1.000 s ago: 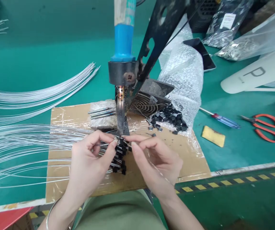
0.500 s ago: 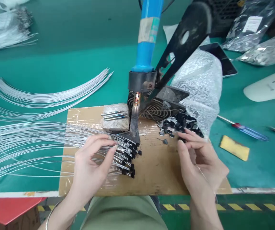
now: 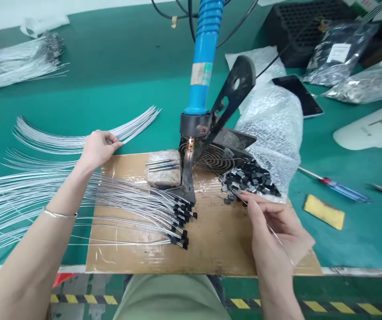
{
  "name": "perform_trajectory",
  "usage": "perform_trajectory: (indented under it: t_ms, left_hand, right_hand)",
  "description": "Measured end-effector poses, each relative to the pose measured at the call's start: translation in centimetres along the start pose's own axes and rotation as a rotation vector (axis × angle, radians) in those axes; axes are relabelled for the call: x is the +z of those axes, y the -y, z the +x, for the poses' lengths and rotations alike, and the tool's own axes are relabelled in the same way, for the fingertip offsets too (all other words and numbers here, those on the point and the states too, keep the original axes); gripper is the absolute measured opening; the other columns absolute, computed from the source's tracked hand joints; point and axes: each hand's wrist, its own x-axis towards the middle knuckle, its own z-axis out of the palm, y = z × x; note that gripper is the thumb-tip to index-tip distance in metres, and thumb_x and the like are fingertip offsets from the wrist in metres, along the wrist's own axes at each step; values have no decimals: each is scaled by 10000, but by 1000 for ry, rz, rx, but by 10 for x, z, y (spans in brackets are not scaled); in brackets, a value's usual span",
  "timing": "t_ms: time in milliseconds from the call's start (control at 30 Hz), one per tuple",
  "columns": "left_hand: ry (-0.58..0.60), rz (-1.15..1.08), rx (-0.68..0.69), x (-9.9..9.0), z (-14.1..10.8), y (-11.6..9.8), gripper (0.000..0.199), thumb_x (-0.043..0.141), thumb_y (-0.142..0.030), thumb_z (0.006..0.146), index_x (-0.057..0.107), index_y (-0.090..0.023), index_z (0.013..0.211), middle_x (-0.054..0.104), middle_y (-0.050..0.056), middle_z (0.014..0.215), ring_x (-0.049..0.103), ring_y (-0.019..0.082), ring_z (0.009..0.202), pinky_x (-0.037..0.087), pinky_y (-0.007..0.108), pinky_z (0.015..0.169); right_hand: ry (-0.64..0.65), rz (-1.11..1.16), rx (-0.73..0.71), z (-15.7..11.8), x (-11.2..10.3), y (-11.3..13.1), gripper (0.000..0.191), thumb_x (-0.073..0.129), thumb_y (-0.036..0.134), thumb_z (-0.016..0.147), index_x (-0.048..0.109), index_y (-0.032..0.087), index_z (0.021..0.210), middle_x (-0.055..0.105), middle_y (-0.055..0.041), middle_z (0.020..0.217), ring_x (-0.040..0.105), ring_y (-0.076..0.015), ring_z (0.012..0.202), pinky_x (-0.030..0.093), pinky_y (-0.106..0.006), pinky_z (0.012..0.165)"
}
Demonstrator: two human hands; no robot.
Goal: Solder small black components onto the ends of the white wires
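My left hand (image 3: pixel 99 149) reaches over the upper bundle of thin white wires (image 3: pixel 134 126), its fingers pinched at the bundle's lower edge; how many wires they grip is hidden. Beside the pile of small black pieces (image 3: pixel 251 178), my right hand (image 3: pixel 274 226) is closed on a thin silvery wire (image 3: pixel 280 242) that runs back across the palm. Its fingertips are at the pile's near edge. Between the hands, white wires with black ends (image 3: pixel 179 213) lie on a brown board (image 3: pixel 217 249). A blue-handled soldering iron (image 3: pixel 202 75) points down above them, clamped in a black stand (image 3: pixel 232 89).
A pale block (image 3: pixel 164 171) with several thin metal rods stands left of the iron tip. Bubble wrap (image 3: pixel 271 124), a phone-like black slab (image 3: pixel 297 95), a screwdriver (image 3: pixel 344 190) and a yellow sponge (image 3: pixel 324 212) lie right. Behind are plastic bags (image 3: pixel 340 55) and a black crate (image 3: pixel 297 35).
My left hand has left the black-ended wires and moved up and left to the upper wire bundle. My right hand stays near the black pieces, shifted slightly. The camera view has tilted up a little.
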Motion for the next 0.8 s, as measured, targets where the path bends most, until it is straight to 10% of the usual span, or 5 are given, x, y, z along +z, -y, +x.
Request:
perform_trajectory:
  t_ms: [367,567,800]
  left_hand:
    - [-58,-296,43,-29,-30,-7,141,697,-289,925,657,-155,909,726,-14,746,681,143,770,532,288,808]
    - [-144,-397,70,-36,-49,-14,136,760,-293,923,755,-161,956,702,-27,695,541,83,560,439,265,587]
    - [-271,-388,51,-55,-115,-19,202,833,-408,866,803,-219,804,715,-4,680,594,158,712,474,307,656]
  right_hand:
    - [9,-10,35,2,-2,-6,277,857,391,856,679,218,734,845,-85,889,810,-277,876,625,-460,889]
    - [-6,-6,52,1,-2,-5,291,871,418,843,691,217,733,844,-82,876,804,-281,868,612,-442,870]
    - [-94,133,48,3,-8,-4,293,784,455,938,680,211,813,648,37,655,631,-162,580,549,-325,641]
